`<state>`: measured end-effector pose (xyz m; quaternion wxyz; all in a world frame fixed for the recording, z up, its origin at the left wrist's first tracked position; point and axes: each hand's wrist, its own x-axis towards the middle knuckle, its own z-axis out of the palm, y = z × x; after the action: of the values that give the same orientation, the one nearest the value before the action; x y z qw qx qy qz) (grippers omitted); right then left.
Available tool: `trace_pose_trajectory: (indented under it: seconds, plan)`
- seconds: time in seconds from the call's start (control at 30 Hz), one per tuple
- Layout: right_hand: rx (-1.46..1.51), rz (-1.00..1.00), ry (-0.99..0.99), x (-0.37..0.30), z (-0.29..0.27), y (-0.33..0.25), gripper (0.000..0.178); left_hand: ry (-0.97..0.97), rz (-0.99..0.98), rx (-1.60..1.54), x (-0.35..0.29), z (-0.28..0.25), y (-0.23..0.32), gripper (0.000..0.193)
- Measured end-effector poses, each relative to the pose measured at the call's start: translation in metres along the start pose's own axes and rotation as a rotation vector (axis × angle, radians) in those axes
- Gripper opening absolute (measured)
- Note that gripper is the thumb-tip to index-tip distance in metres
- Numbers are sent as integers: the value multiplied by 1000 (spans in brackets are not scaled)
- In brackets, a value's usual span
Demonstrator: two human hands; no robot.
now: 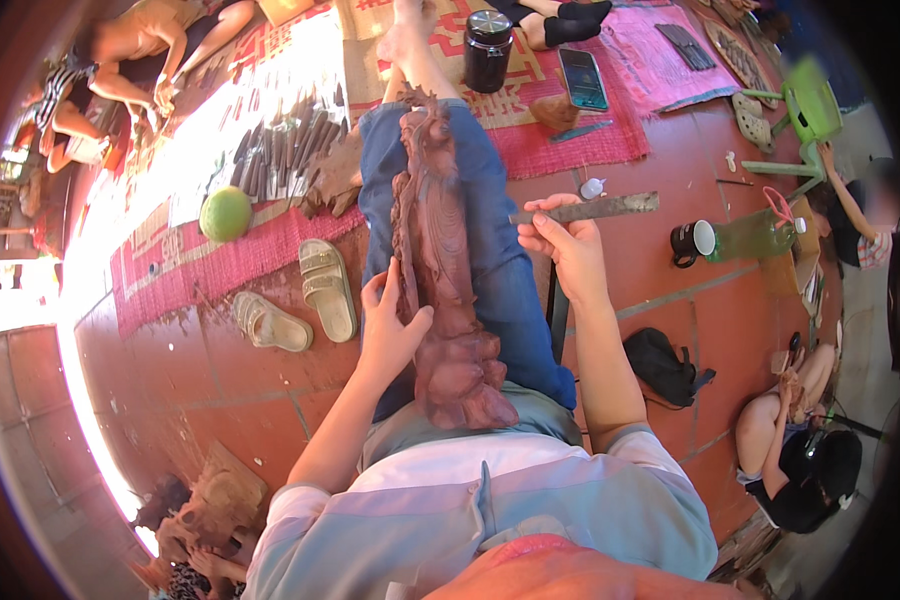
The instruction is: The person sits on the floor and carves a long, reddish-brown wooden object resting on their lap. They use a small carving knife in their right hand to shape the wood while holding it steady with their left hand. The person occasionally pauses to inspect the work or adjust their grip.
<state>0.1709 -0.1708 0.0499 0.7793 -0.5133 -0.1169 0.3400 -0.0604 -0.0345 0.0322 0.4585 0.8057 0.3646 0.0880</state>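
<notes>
While a reddish wooden carving is steadied on the lap by the left hand, fingers spread against it, a flat metal file is pinched in the right hand.

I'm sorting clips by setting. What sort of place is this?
Probably an open-air wood-carving workshop on a tiled floor. The left hand steadies a long reddish carved wooden figure lying along the person's leg, the right hand holds a flat metal tool, and rows of carving tools lie on a woven mat.
</notes>
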Motion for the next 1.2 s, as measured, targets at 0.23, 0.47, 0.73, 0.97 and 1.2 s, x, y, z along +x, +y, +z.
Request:
trace_pose_trajectory:
  seconds: [0.23, 0.47, 0.73, 0.97, 1.2]
  plan:
    - [-59, 77, 150, 1, -33, 33, 21, 82, 494, 527, 43, -14, 46, 66]
    - [-275, 167, 198, -1, -45, 33, 43, -613, 671, 307, 57, -11, 64, 33]
    - [-445, 59, -19, 10, -15, -6, 46, -108, 303, -109, 40, -12, 65, 33]
    - [-607, 52, 85, 92, -50, 54, 18, -37, 387, 249, 27, -8, 43, 53]
    - [-1271, 155, 182, 226, -61, 125, 27, 68, 289, 58, 19, 0, -45, 60]
